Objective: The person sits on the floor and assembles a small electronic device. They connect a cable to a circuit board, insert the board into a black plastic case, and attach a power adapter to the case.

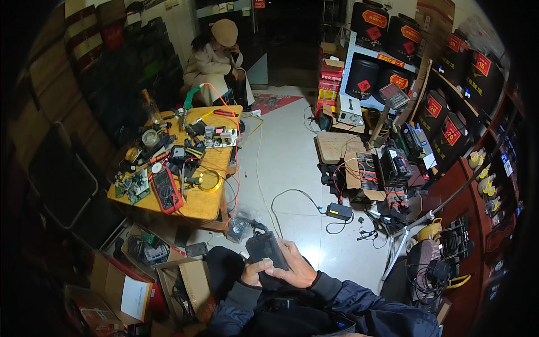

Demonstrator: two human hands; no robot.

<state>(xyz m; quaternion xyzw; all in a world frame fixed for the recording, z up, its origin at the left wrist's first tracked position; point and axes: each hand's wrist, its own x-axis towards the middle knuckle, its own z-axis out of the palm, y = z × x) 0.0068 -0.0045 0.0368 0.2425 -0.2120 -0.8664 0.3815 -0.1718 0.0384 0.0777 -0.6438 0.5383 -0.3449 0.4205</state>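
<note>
Between my two hands is a dark, flat, box-shaped power adapter (pixel 261 247) with rounded edges and a short loop of cable at its far end. My left hand (pixel 255 272) grips its near left side, the thumb lying over its face. Along the right side my right hand (pixel 296 266) is wrapped, its thumb also pressed on the face near the left thumb. The adapter is held low, in front of my dark jacket, and its underside is hidden. Just beyond it on the floor lies a clear plastic bag (pixel 240 226).
A wooden table (pixel 208 203) at left carries a red multimeter (pixel 166 190), circuit boards and tools. Another adapter (pixel 339 212) with cables lies on the floor. Open cardboard boxes (pixel 196 283) stand at lower left; batteries (pixel 395 166) sit at right. A person (pixel 216 62) sits at the back.
</note>
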